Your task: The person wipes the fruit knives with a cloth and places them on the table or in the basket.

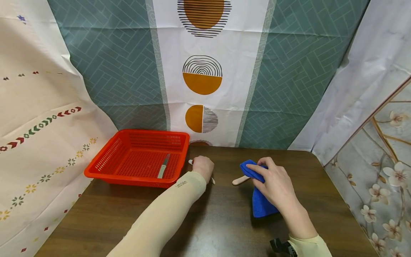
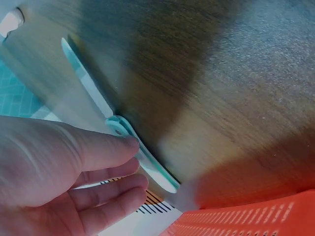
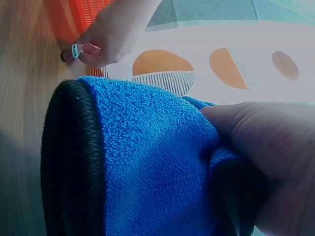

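My left hand [image 1: 203, 167], near the right side of the red basket [image 1: 128, 180], pinches the pale handle of a small knife [image 2: 147, 160] between thumb and fingers. In the left wrist view, the knife's blade [image 2: 88, 78] points away from the fingertips, close over the table. My right hand [image 1: 274, 180] grips a folded blue cloth [image 3: 147, 147] with dark edging, its lower part hanging down. A pale, rounded handle-like piece [image 1: 240, 180] sticks out to the left from under the cloth; the rest of it is hidden.
Inside the basket lies another knife [image 1: 163, 167] with a pale handle. The brown wooden table [image 1: 221, 221] ends at the back against a patterned curtain [image 1: 205, 100]. More patterned cloth hangs at both sides.
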The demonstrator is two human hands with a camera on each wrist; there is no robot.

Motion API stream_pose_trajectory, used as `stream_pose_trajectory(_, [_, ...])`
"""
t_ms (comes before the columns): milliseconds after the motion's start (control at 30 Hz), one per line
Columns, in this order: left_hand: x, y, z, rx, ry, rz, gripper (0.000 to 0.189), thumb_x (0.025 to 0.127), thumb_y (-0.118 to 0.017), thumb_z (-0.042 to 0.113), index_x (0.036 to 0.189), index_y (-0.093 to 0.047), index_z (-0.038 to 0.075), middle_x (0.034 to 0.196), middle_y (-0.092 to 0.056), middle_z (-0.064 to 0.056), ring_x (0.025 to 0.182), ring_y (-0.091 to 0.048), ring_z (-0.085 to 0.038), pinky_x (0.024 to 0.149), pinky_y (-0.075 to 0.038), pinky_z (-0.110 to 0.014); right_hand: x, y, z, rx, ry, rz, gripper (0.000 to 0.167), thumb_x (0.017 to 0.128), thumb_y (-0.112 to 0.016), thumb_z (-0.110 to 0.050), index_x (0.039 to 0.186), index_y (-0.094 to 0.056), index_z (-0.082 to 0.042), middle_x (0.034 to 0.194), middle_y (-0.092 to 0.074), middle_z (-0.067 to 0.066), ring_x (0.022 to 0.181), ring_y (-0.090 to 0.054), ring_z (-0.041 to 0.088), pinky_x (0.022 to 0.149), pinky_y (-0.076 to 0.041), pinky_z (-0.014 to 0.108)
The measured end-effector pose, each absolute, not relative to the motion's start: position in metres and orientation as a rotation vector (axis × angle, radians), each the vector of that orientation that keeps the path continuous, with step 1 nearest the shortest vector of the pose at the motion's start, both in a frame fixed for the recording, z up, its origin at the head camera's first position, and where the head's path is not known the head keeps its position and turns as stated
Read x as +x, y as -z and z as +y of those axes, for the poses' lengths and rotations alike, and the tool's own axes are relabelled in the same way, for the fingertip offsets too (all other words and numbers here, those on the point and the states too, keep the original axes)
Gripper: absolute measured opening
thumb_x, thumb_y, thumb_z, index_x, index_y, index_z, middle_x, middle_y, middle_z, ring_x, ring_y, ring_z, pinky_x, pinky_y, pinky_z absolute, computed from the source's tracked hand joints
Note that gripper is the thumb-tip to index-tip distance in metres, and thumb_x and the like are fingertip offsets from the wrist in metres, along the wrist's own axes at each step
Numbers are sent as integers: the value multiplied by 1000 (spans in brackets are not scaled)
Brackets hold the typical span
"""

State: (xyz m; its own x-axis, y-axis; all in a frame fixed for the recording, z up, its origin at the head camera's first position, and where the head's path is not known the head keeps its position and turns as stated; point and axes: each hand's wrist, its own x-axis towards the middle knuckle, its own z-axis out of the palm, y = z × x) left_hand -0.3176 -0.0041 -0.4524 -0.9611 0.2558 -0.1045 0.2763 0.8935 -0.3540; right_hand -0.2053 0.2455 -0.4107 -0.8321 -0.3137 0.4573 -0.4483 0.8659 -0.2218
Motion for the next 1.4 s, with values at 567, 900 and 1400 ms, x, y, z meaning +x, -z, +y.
stream_pose_trajectory(567, [-304,455,-3,462,551,3030,9,98,-81,18,105,-87,19,92,-76,-2,78,-67,-23,73,-63,-44,-204,411,244,550,-453,-2651,52,90,-91,-11,140,-77,-19,134,-61,18,113,-67,45,104,-49,69])
stream_pose_trajectory(900, [-280,456,-8,516,510,3063,7,101,-80,18,98,-86,18,84,-74,-1,71,-65,-17,65,-61,-39,-204,411,244,569,-451,-2636,52,89,-91,-10,139,-78,-18,132,-61,18,109,-68,44,104,-48,69])
stream_pose_trajectory(1400, [-252,465,-26,695,576,3119,9,104,-76,18,107,-80,11,93,-68,-7,78,-65,-17,66,-61,-33,-204,408,240,596,-435,-2617,51,90,-90,-10,139,-78,-18,132,-61,17,109,-69,43,102,-49,68])
